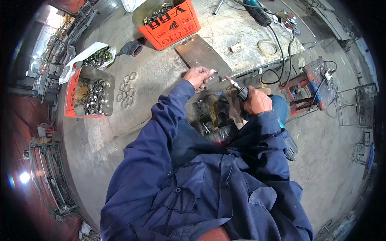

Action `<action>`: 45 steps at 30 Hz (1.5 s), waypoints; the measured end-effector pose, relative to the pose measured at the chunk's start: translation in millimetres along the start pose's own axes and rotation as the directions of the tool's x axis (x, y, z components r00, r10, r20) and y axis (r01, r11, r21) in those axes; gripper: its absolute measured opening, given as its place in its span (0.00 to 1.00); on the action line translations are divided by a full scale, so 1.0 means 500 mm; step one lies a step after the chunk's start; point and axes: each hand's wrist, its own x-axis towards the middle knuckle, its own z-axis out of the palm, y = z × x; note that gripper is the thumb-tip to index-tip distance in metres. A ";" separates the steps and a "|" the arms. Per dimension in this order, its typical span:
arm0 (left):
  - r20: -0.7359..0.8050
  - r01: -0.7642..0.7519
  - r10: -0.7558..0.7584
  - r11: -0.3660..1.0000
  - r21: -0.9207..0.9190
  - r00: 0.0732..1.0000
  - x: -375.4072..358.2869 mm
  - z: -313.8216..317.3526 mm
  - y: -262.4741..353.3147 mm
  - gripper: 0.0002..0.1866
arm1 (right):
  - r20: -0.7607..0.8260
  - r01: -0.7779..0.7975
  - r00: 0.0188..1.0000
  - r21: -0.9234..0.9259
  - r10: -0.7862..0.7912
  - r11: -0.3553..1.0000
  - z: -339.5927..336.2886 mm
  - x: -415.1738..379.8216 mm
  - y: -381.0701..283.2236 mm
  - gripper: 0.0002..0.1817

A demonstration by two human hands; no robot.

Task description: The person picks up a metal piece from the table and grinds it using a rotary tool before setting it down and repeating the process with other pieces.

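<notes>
Near the middle, my left hand (197, 77) is closed in a pinch on a small metal ring (214, 75), just over the near edge of a brown metal plate (201, 54). My right hand (257, 100) is wrapped round a power tool (243, 93), whose tip points up and left toward the ring, a short gap apart. Several metal rings (126, 90) lie in rows on the worktable (148, 74) to the left. An orange cut-open container (70, 96) filled with metal rings sits at the table's left, and a larger orange container (171, 30) stands at the back.
A white bag (72, 66) of metal parts and a dark glove (132, 48) lie on the left side. Another power tool (257, 14), its cable, a tape roll (267, 47) and a small block (237, 47) are at the back right. A red stand (309, 86) is farther right.
</notes>
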 end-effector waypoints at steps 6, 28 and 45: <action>0.020 0.007 -0.004 0.992 -0.126 1.000 0.016 -0.006 -0.022 0.11 | -0.022 0.055 0.998 -0.034 -0.056 0.998 0.038 0.013 0.002 0.08; -0.058 -0.164 0.155 0.960 -0.226 0.986 -0.029 0.021 -0.065 0.12 | 0.066 0.106 0.993 -0.083 -0.101 0.991 0.067 0.052 -0.061 0.08; -0.142 -0.220 0.186 0.933 -0.284 0.972 -0.017 0.036 -0.097 0.11 | 0.134 0.037 0.991 -0.111 -0.022 0.993 0.068 0.061 -0.047 0.16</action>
